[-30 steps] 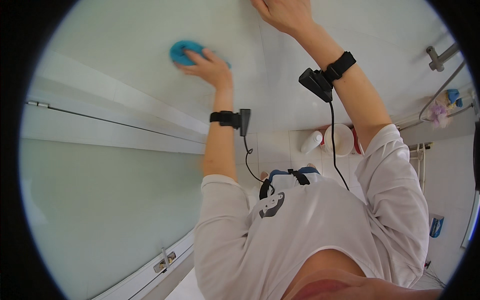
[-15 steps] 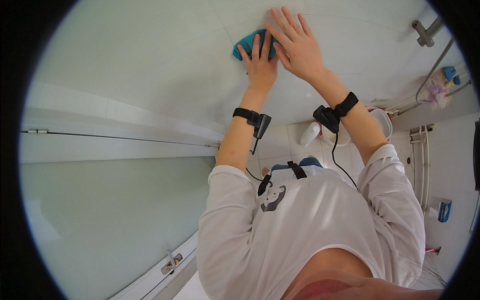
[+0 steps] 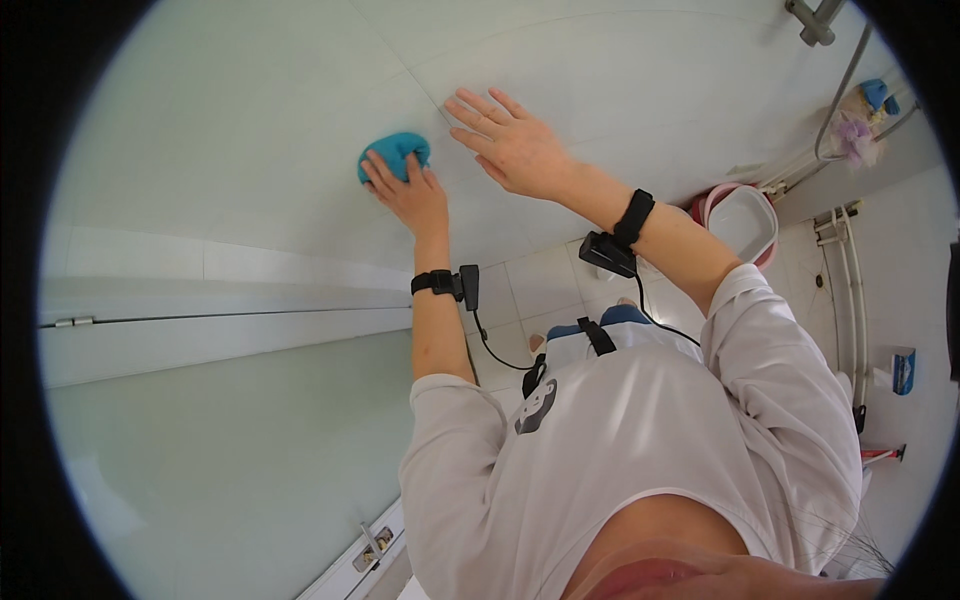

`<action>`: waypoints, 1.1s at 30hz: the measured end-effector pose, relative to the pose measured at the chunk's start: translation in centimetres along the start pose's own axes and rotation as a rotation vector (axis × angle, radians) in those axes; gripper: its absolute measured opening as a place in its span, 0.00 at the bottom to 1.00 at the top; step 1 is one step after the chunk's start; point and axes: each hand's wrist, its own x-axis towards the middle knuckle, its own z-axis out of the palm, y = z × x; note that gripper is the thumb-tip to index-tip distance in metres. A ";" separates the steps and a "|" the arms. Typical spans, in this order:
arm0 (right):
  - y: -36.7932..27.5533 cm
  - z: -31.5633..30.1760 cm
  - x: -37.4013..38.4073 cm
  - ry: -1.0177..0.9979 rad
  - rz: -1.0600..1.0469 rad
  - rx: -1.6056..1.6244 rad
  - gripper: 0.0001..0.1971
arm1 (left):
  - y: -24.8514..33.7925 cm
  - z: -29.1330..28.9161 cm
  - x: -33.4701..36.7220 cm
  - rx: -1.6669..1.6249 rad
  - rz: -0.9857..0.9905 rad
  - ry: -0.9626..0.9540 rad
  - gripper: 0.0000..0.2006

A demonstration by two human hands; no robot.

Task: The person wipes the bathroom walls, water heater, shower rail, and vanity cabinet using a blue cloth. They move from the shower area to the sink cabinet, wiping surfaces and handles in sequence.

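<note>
A folded teal cloth (image 3: 398, 152) is pressed against the pale tiled wall (image 3: 290, 130) ahead of me. My left hand (image 3: 405, 195) grips its lower edge, fingers bent over the fabric. To the right of the cloth, my right hand (image 3: 515, 147) is held flat with fingers stretched out and nothing in it. It is at the wall; whether the palm touches the tiles I cannot tell. Each forearm wears a black strap with a small black device and cable.
A white-framed door (image 3: 230, 420) with a metal handle (image 3: 372, 545) stands at my left. Basins (image 3: 742, 225) rest on the floor to the right. A shower fitting (image 3: 815, 22) with a hose, a lilac bath puff (image 3: 857, 140) and white pipes (image 3: 850, 300) line the right side.
My left hand has moved left and down the wall with the cloth, its fingers now more curled. The right hand has followed leftward and down, and the hands are farther apart.
</note>
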 end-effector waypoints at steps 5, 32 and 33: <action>-0.8 -0.1 -0.2 0.032 0.096 0.004 0.24 | 0.1 -0.9 0.8 -0.167 -0.157 -0.004 0.21; 1.2 -0.3 -3.8 0.135 0.387 0.033 0.26 | 8.3 2.5 5.4 -0.102 0.379 -0.059 0.09; 1.5 0.0 -3.4 0.122 0.388 0.069 0.27 | 7.9 2.8 5.2 -0.103 0.375 -0.043 0.09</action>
